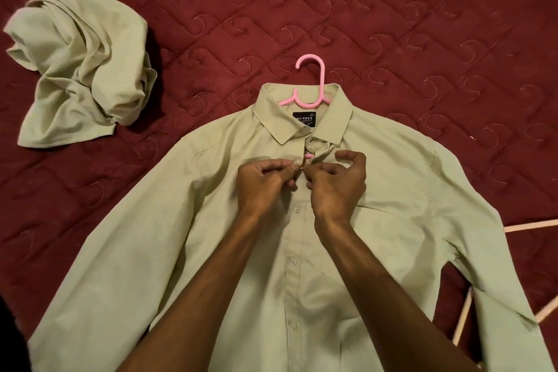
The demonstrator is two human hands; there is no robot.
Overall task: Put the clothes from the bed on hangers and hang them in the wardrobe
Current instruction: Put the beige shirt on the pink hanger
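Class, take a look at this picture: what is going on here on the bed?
A person is working on a pale green shirt laid flat on the dark red bedspread, with a pink hanger already inside its collar. The left hand and right hand both pinch the front placket just below the collar, apparently at a button. A second pale green garment lies crumpled to the left, not yet on a hanger.

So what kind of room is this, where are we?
Probably a bedroom, looking down on a bed. A dark red quilted bedspread fills the view. A pale green shirt lies flat on it with a pink hanger in its collar, and a crumpled garment lies beside it.
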